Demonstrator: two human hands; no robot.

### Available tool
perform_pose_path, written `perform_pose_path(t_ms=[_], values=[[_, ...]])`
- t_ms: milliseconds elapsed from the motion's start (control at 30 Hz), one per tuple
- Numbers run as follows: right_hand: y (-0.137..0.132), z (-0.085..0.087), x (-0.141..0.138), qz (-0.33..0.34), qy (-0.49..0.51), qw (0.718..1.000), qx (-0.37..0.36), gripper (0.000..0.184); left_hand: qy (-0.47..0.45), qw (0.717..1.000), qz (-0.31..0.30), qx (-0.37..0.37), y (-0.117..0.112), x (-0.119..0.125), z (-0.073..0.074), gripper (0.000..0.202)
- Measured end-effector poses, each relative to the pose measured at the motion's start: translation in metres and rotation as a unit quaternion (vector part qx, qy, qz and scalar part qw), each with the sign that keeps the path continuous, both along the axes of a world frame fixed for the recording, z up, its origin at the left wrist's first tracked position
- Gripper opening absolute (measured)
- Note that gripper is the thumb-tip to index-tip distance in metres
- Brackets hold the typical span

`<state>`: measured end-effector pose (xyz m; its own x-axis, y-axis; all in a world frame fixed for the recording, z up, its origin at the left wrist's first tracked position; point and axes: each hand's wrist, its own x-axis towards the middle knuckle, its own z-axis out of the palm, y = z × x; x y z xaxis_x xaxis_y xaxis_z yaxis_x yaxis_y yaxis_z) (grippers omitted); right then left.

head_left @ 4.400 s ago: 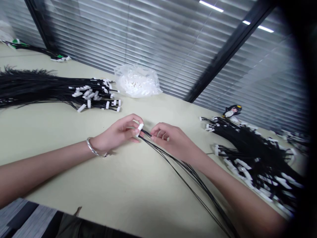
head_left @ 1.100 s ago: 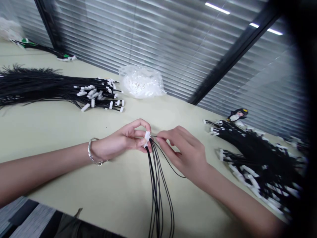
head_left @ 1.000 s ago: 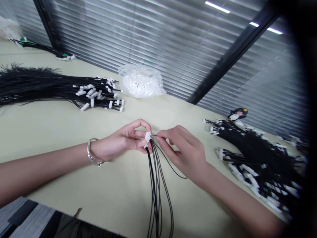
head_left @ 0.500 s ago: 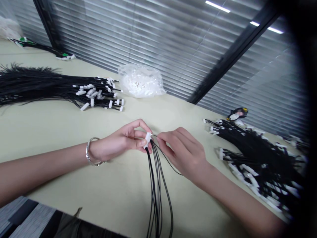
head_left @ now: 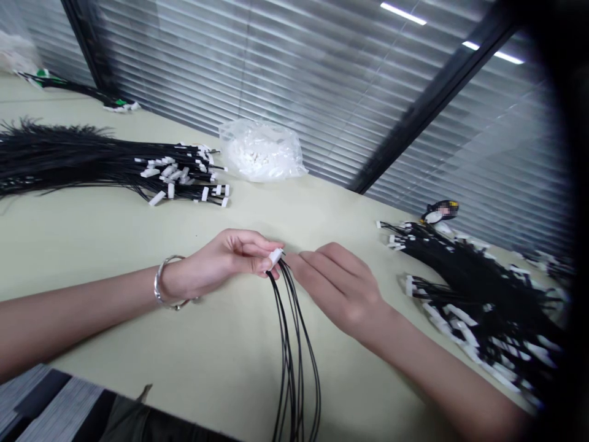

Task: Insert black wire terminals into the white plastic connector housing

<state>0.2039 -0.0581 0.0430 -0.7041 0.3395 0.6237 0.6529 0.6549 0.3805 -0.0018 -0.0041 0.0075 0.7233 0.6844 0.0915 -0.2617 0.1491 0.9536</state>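
Note:
My left hand (head_left: 221, 264), with a silver bracelet on the wrist, pinches a small white connector (head_left: 275, 256) between thumb and fingers. Several thin black wires (head_left: 289, 344) run from the connector down toward me over the pale table (head_left: 138, 245). My right hand (head_left: 340, 285) is just right of the connector, fingers together and bent toward it, fingertips close to the wire ends. Whether the right fingers grip a wire is hidden.
A long bundle of black wires with white connectors (head_left: 92, 166) lies at the left. A clear bag of white parts (head_left: 261, 150) sits at the back by the blinds. Another heap of black wires (head_left: 478, 288) and a small penguin figure (head_left: 439, 210) lie at the right.
The loose wire loop my right hand held out has closed in against the others. My left hand has tipped the connector flatter, and my right fingers have straightened toward it.

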Motion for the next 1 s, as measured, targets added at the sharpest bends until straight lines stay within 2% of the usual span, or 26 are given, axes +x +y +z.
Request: perform_pose_path(t_ms=[100,200,300,367,433,567,633,800,933,1000], values=[[0.003,-0.002,-0.001,0.001,0.016,0.999,-0.042,0.018,0.001,1.000,-0.014,-0.001,-0.001,0.001,0.002,0.016],[0.007,0.003,-0.002,-0.011,0.082,0.988,-0.129,0.011,-0.014,0.999,-0.037,-0.004,-0.002,0.002,0.005,0.014],[0.010,0.015,0.001,-0.038,0.170,0.948,-0.266,0.010,-0.031,0.998,-0.044,-0.018,-0.001,0.002,0.007,0.017],[0.010,0.025,0.003,-0.060,0.213,0.918,-0.328,0.014,-0.037,0.998,-0.038,-0.027,0.000,0.000,0.008,0.020],[0.005,0.033,0.005,-0.071,0.240,0.914,-0.319,0.015,-0.041,0.998,-0.029,-0.037,0.001,-0.001,0.007,0.021],[-0.013,0.044,0.000,-0.060,0.206,0.953,-0.212,0.012,-0.051,0.997,-0.027,-0.053,0.003,-0.001,0.005,0.023],[-0.022,0.044,-0.005,-0.059,0.161,0.964,-0.202,0.011,-0.057,0.997,-0.027,-0.053,0.003,-0.001,0.004,0.024],[-0.031,0.038,-0.011,-0.105,0.064,0.959,-0.254,0.014,-0.064,0.996,-0.032,-0.046,0.002,0.000,0.006,0.025],[-0.027,0.034,-0.011,-0.132,0.065,0.931,-0.334,0.016,-0.061,0.997,-0.032,-0.030,0.002,0.000,0.006,0.024],[-0.025,0.034,-0.011,-0.148,0.081,0.923,-0.346,0.014,-0.056,0.998,-0.028,-0.020,0.002,0.000,0.006,0.023]])
